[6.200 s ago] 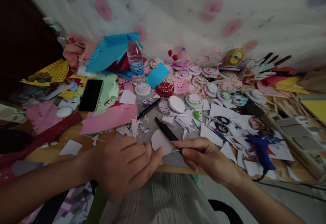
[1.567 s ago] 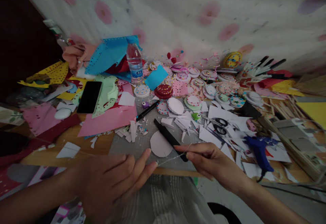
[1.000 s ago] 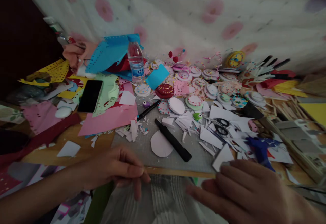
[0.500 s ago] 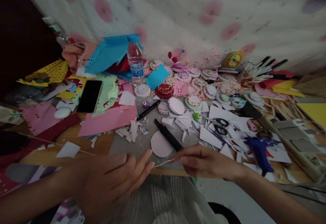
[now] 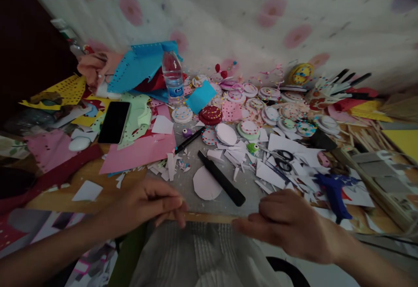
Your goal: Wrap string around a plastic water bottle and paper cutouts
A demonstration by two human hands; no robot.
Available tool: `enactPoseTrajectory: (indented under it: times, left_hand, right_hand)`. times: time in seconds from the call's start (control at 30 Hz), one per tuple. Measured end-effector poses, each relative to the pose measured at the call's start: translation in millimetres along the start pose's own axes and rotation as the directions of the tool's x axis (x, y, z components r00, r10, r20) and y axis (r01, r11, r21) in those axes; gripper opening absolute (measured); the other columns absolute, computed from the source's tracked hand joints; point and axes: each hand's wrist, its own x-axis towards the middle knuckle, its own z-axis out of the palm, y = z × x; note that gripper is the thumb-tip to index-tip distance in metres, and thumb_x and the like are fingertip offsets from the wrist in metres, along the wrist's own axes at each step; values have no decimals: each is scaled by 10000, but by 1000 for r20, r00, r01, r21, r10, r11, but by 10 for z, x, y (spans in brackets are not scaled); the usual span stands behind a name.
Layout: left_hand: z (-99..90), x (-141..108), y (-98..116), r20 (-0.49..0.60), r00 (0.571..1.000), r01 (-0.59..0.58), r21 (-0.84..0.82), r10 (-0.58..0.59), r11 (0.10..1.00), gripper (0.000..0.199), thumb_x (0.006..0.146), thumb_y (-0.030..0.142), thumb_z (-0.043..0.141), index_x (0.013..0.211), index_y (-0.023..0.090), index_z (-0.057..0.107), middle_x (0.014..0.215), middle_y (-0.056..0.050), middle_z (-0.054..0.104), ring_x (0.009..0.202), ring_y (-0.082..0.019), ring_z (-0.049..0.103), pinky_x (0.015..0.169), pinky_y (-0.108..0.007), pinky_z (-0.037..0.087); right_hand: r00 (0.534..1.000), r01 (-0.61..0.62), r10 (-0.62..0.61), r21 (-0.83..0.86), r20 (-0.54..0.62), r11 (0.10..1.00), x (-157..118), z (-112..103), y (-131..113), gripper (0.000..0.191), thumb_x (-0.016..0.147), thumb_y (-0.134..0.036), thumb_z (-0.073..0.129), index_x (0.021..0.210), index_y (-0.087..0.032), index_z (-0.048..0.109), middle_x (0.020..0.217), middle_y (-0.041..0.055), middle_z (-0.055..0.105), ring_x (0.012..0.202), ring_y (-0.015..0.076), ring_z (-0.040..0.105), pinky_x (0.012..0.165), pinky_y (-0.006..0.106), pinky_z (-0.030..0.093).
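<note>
"What is largest here?"

"A crowded wooden surface (image 5: 109, 189), with a grey mat (image 5: 183, 187) at its near edge."

"And the hands?"

"Apart, low by that edge. The left hand (image 5: 155, 204) has its thumb and fingers bunched; the right hand (image 5: 289, 221) has its fingers curled inward. Blur hides the fingertips, so I cannot tell whether either holds anything."

"How is this done well?"

"It looks like fine fingertip work, I'd judge: a light pinch, both wrists level, small even movements, forearms not brushing what lies ahead."

"Any containers?"

"An upright clear bottle (image 5: 173, 74) with a blue label, at the back; its fill level is unclear. Far right, a smaller white cup (image 5: 318, 102) holds dark-ended pens (image 5: 361, 79)."

"And smaller?"

"A long black tool (image 5: 222, 179) slants across the mat, nearer the right hand, overlapping a round white disc (image 5: 204, 186). Smallest, paper scraps (image 5: 235, 154) lie strewn beyond."
</note>
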Motion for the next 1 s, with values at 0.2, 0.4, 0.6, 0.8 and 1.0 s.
enactPoseTrajectory:
  times: [0.2,0.4,0.6,0.8,1.0]
  left_hand:
    - [-12,56,-60,284,938,285,-297,-201,911,351,835,425,583,777,115,738,617,-95,729,371,-47,336,358,-175,223]
    - [-114,-150,-70,-77,753,-309,835,653,455,390,907,74,432,1203,223,639,1077,-20,742,969,-158,669,906,-269,500]
    - [-83,-311,128,369,687,-360,921,625,-148,444,927,53,307,1262,124,590,1245,-94,668,1131,-190,600,904,-285,461]
    - [-12,-366,166,315,737,-341,937,598,-72,485,913,57,366,1338,225,529,1217,-36,688,1032,-166,642,892,-283,479]
    - [10,-356,26,285,665,-328,942,691,-72,492,930,13,230,1210,149,611,1087,-51,728,1001,-176,624,935,-343,414]
  right_hand:
    - [984,162,-128,-321,125,933,-30,-57,59,379,933,-104,511,1299,-192,557,585,-52,483,493,124,440,449,290,268]
    - [807,-587,550,397,216,705,-50,103,132,236,956,-220,468,1185,-173,503,818,2,575,663,110,523,577,222,429]
    - [623,-760,431,634,652,140,35,154,202,412,939,-504,482,1014,-150,678,693,-6,532,590,95,451,513,210,336]
    - [579,-811,299,575,759,109,70,179,274,489,933,-546,480,1104,-152,713,663,2,550,592,95,453,542,220,343]
    - [591,-696,582,718,559,18,56,269,241,377,850,-503,644,1104,-239,735,663,-28,506,525,60,314,445,190,219]
